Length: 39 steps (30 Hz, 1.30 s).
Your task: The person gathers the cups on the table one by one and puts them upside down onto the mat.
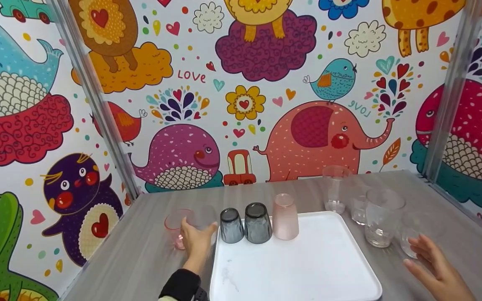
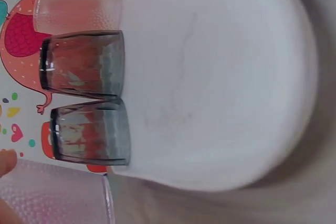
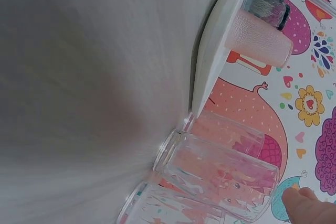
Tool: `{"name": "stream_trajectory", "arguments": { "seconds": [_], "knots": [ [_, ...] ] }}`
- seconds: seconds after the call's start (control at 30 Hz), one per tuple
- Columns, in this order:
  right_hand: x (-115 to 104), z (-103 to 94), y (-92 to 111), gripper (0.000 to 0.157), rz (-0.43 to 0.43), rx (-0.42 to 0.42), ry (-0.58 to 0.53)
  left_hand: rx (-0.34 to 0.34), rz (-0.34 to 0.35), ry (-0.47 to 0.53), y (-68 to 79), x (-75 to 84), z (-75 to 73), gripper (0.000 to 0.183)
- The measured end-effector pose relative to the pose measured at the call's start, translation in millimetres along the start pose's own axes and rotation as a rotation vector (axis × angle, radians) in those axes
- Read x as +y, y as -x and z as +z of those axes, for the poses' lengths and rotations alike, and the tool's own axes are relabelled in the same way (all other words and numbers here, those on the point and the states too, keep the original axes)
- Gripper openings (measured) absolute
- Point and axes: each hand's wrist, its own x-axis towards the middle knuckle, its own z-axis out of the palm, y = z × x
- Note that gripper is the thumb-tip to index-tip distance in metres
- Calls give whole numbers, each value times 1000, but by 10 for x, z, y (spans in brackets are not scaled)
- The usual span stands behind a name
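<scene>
In the head view my left hand holds a pale, see-through glass between thumb and fingers, just left of the tray. The left wrist view shows this bumpy-textured glass mouth down, with fingertips at its upper end. Beside that hand stands a clear glass with a pink rim, partly hidden by the fingers. My right hand, fingers apart, is nearest to a clear glass at the right. Whether it touches that glass is unclear. Only a fingertip shows in the right wrist view.
A white tray lies in the middle. Along its back edge stand two smoky grey glasses and a frosted pink glass, all mouth down. Several clear glasses stand right of the tray. Patterned walls enclose the table.
</scene>
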Motion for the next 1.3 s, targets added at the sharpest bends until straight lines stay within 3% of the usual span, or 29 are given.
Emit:
{"name": "stream_trajectory", "arguments": {
  "seconds": [0.13, 0.2, 0.3, 0.47, 0.67, 0.77, 0.9, 0.97, 1.07, 1.17, 1.23, 1.3],
  "knots": [
    [-9, 22, -14, 98, 11, -15, -13, -32, 18, 83, 32, 199, -29, 90],
    [-10, 29, -16, 97, 11, -32, -16, -88, -6, 165, 65, 297, -38, 92],
    [-10, 45, -20, 94, 3, -59, -10, -209, -113, 384, 126, 416, -40, 91],
    [-24, 87, -31, 92, -5, -72, 11, -394, -360, 780, 220, 514, 13, 82],
    [-57, 164, -43, 94, -7, -63, -3, -497, -580, 1160, 346, 502, 118, 87],
    [-75, 197, -44, 94, -11, -64, -3, -521, -637, 1293, 416, 485, 182, 88],
    [-152, 299, -43, 92, -60, -42, -18, -522, -639, 1329, 514, 482, 254, 89],
    [-221, 411, -62, 87, -147, 15, -47, -524, -635, 1317, 560, 492, 287, 89],
    [-347, 665, -147, 75, -429, 155, -177, -543, -628, 1291, 632, 512, 344, 89],
    [-507, 940, -286, 64, -685, 179, -350, -579, -634, 1279, 718, 538, 411, 89],
    [-647, 1094, -377, 63, -704, 115, -424, -601, -639, 1266, 782, 559, 458, 88],
    [-787, 1219, -451, 66, -609, 30, -472, -619, -643, 1253, 847, 582, 501, 85]
  ]
}}
